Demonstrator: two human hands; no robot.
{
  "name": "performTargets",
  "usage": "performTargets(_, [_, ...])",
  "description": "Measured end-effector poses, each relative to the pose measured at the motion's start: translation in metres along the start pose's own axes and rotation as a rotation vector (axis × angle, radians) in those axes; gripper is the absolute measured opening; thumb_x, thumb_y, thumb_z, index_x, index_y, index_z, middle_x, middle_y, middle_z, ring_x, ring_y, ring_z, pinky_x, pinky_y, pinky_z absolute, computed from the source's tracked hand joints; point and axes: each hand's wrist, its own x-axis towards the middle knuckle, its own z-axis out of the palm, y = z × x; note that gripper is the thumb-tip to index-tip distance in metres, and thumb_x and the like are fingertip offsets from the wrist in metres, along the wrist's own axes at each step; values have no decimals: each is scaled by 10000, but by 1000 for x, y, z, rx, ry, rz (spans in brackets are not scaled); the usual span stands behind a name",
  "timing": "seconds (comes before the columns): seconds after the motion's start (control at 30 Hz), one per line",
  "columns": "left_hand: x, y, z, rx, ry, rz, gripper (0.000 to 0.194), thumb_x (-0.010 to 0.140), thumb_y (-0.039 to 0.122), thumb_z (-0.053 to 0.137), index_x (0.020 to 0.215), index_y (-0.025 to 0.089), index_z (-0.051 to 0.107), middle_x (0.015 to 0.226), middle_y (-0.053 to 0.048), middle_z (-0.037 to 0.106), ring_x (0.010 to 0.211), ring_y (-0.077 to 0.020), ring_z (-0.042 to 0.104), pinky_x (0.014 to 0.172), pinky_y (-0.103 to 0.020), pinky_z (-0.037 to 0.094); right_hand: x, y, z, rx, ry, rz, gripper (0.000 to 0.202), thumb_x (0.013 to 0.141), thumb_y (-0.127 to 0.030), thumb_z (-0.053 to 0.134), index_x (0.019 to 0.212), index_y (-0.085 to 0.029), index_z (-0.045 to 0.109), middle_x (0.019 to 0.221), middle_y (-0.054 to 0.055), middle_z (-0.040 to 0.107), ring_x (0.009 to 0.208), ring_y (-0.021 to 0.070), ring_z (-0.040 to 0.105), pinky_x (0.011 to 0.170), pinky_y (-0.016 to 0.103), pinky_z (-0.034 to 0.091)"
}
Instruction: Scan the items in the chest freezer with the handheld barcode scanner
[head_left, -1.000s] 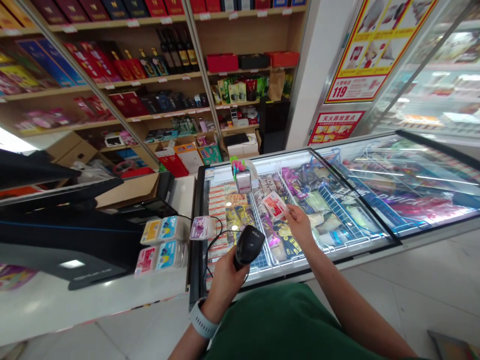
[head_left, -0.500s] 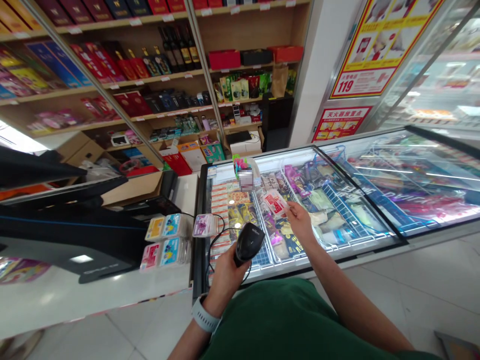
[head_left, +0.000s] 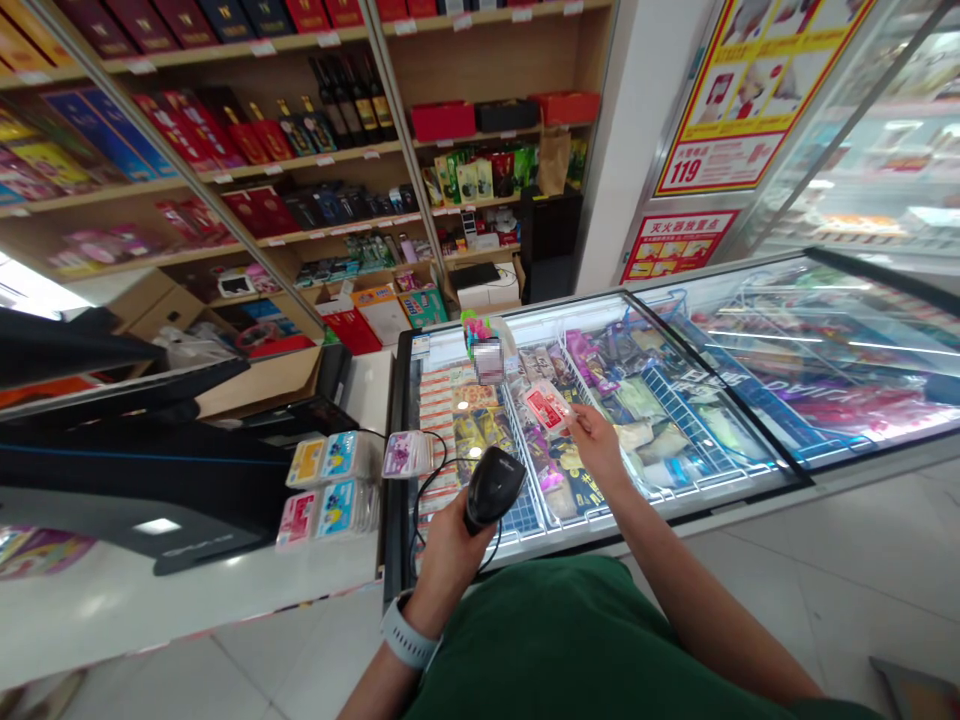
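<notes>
A black barcode scanner (head_left: pixel 495 487) with a cable is gripped in my left hand (head_left: pixel 450 550), which wears a pale watch band on the wrist. My right hand (head_left: pixel 598 447) pinches the near edge of a flat, clear pack with a red and white label (head_left: pixel 548 407). The pack is held over the freezer's glass top, label facing up, just ahead and to the right of the scanner. Similar flat packs (head_left: pixel 330 485) stand in stacks on the counter to the left, and a purple-labelled pack (head_left: pixel 406 454) lies at the freezer's left edge.
The chest freezer (head_left: pixel 750 487) with wire baskets of frozen packages stretches to the right. At left, a black monitor (head_left: pixel 150 490) stands on the white counter (head_left: pixel 187 600). Stocked shelves (head_left: pixel 360 150) line the back. A tub with colourful items (head_left: pixel 487 345) rests on the freezer.
Both hands keep their grip on the scanner and the pack, almost unmoved. The whole view has shifted slightly.
</notes>
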Motion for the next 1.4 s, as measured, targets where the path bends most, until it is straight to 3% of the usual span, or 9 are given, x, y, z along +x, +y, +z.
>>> performTargets(0.33, [3,-4,4,33,17,-21,262,701,177,621,958,163,669,818,-44,744,788,-224,697,683,-279,518,2,-1,1,14,-11,8,433,771,-474,601,1090,-181,598,897,80,723,717,214,678,718,367,547])
performTargets(0.6, [7,-6,4,-51,15,5,339,720,233,641,1051,160,648,890,-43,746,846,-220,694,720,-278,524,5,-3,2,24,-26,10,437,760,-482,614,1080,-183,606,893,80,721,713,214,672,713,367,545])
performTargets(1.4, [21,-5,4,142,-28,-60,297,709,163,611,1004,162,646,859,-68,739,847,-243,689,714,-287,491,12,7,-2,-1,-51,-31,465,799,-510,602,1112,-165,596,907,80,718,732,203,673,717,348,554])
